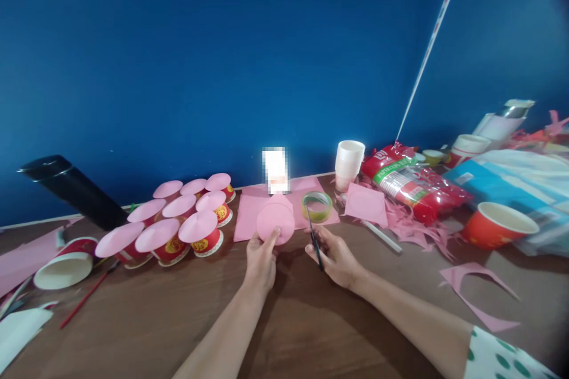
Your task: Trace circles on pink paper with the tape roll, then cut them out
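Note:
My left hand (262, 260) pinches a round pink paper disc (273, 219) by its near edge, thumb on top. In my right hand (335, 257) is a pair of scissors (316, 246), its blades pointing away from me and a little apart from the disc. Beyond both hands lie pink paper sheets (246, 213), with a roll of green tape (317, 206) resting on them. To the left stand several upturned red paper cups topped with pink paper cones (198, 226). A square pink sheet (367, 204) with a faint curved line lies to the right.
A black flask (71, 189) leans at the left near a tipped cup (66, 266) and a red paintbrush (89, 296). Stacked white cups (349, 163), a red packet (409, 183), pink scraps (409, 225), an orange cup (500, 226) and a cut-out offcut (480, 299) lie right.

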Demonstrator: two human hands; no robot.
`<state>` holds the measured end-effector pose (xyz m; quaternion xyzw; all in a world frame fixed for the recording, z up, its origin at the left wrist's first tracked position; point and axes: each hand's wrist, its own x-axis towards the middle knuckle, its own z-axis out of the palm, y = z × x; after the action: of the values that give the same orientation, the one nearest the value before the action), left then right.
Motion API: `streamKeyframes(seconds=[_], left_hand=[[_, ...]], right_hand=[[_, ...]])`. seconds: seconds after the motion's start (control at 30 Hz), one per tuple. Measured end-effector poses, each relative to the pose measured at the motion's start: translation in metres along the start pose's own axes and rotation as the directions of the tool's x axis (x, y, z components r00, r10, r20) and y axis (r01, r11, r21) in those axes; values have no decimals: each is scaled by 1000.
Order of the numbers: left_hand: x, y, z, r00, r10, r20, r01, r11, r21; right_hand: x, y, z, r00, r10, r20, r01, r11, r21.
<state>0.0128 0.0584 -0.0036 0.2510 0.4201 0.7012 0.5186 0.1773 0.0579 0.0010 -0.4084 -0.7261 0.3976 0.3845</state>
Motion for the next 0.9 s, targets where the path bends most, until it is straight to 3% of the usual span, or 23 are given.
streamKeyframes(seconds=[0.27, 0.57, 0.9], left_hand=[[-5, 0, 2, 996, -85, 31, 87, 993, -79], [-4, -1, 2, 986, -164, -34, 157, 976, -150], [-9, 3, 7, 984, -167, -61, 156, 974, -162]], right_hand=[[2, 3, 1, 994, 21, 106, -35, 990, 134], [2, 6, 2, 988, 53, 144, -75, 985, 153], [2, 8, 3, 987, 23, 159, -42, 993, 115]])
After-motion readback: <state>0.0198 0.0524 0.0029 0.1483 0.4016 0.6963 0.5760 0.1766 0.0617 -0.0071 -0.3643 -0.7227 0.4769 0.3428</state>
